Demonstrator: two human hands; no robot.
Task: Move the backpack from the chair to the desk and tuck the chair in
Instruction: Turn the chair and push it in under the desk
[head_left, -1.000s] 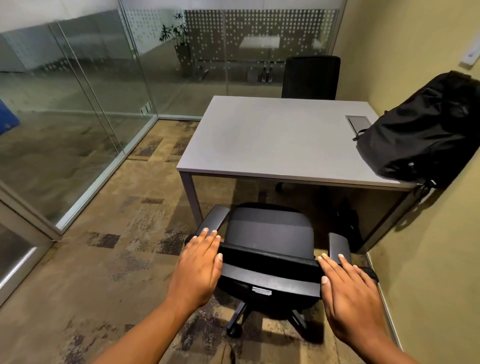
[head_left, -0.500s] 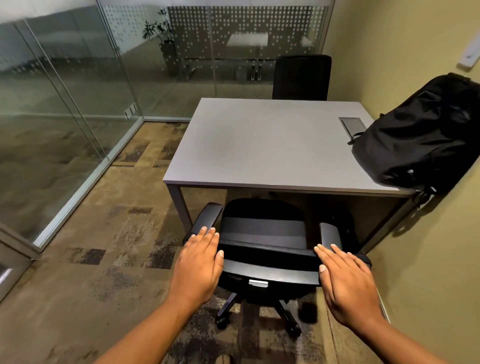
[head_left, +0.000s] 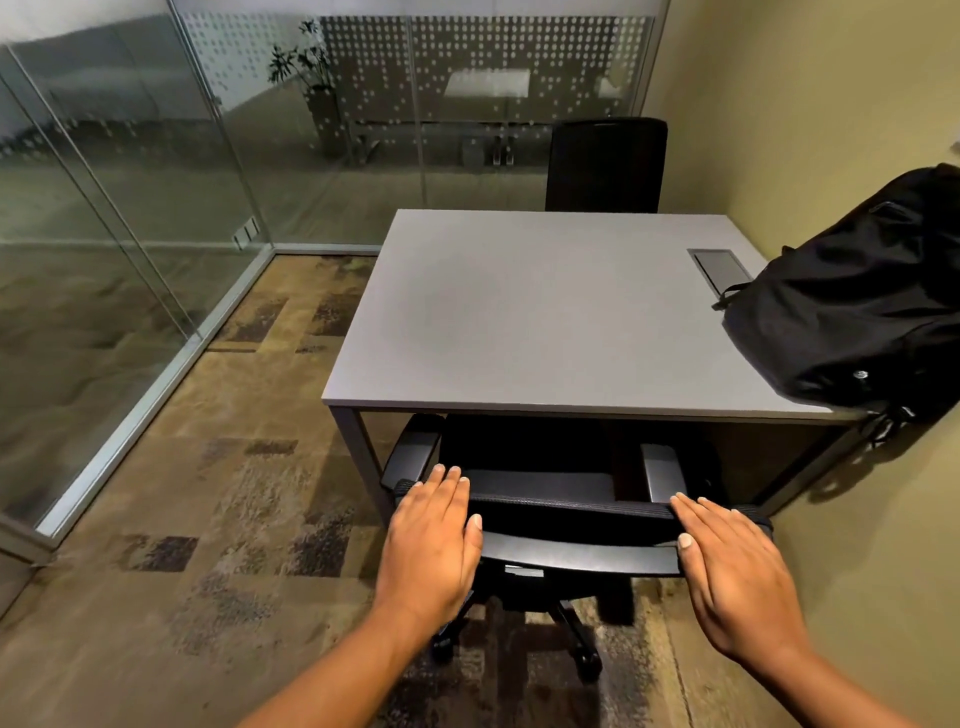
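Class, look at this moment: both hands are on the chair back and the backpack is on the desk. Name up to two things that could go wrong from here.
1. The backpack sits at the right front corner of the desk, with straps hanging over the edge; a jolt might tip it off.
2. The armrest sits close under the desk edge; it may catch as the left hand and right hand push the chair in.

A black backpack (head_left: 852, 306) lies on the grey desk's (head_left: 519, 322) right edge.

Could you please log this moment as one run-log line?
backpack: on desk, against wall | chair: seat under desk | left hand, right hand: flat on backrest top
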